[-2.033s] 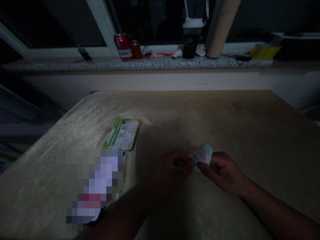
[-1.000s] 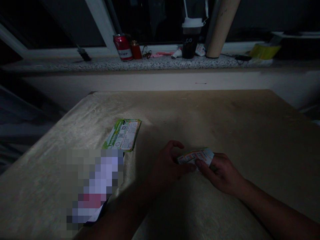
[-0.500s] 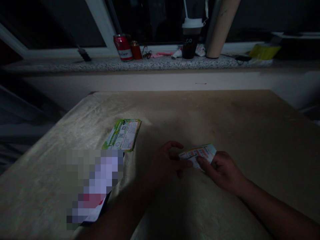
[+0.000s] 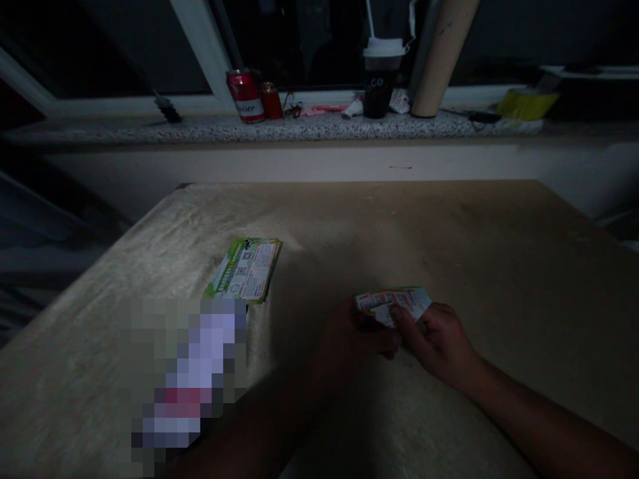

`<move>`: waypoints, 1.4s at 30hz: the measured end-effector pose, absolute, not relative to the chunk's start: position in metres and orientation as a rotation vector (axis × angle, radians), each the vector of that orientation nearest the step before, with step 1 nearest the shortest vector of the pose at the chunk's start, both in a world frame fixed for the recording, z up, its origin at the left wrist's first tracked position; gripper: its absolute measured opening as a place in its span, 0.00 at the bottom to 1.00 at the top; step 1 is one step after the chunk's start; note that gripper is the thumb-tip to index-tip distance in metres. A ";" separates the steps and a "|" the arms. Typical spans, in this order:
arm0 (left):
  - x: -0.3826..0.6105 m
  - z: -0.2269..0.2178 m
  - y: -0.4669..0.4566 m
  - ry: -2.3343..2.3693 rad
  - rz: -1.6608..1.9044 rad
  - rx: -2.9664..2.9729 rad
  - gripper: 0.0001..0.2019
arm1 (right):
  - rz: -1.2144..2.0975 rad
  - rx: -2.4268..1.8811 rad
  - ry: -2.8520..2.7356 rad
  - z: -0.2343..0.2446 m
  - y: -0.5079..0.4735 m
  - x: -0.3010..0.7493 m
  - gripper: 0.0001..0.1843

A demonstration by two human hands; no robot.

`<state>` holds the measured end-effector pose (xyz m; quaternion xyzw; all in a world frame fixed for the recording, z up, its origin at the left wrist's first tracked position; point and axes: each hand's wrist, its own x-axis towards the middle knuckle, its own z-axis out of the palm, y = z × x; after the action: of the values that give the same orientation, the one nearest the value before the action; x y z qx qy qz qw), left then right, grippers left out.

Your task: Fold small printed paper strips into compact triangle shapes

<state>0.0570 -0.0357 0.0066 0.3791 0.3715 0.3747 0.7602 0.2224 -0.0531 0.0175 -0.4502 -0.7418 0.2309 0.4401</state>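
White card point(image 4: 380, 306) is pointing lengthwise leftward, right hand point(image 4: 442, 342) gripping it; left hand point(image 4: 347, 342) is resting curled at its left end, hold unclear.

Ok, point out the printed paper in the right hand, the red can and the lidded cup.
Printed paper point(image 4: 387, 301): head view, on its printed face.
Red can point(image 4: 244, 94): head view, on the middle of its side.
Lidded cup point(image 4: 378, 88): head view, on its dark body.

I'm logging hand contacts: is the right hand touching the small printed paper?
Touching: the head view shows the right hand holding the printed paper by its right end, thumb lying across its face.
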 end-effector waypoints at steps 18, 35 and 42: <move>0.063 0.007 -0.038 0.893 0.903 0.774 0.22 | 1.280 -1.111 -1.130 0.010 -0.055 0.205 0.21; 0.054 0.015 -0.032 0.939 0.927 0.814 0.19 | 0.934 -1.257 -1.311 0.009 -0.057 0.209 0.18; 0.054 0.016 -0.033 0.931 0.921 0.831 0.18 | 0.891 -1.237 -1.375 0.010 -0.057 0.209 0.18</move>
<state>0.0538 -0.0328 0.0156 0.3749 0.4202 0.4159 0.7141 0.2094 -0.0565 0.0098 -0.5155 -0.5728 0.3714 0.5180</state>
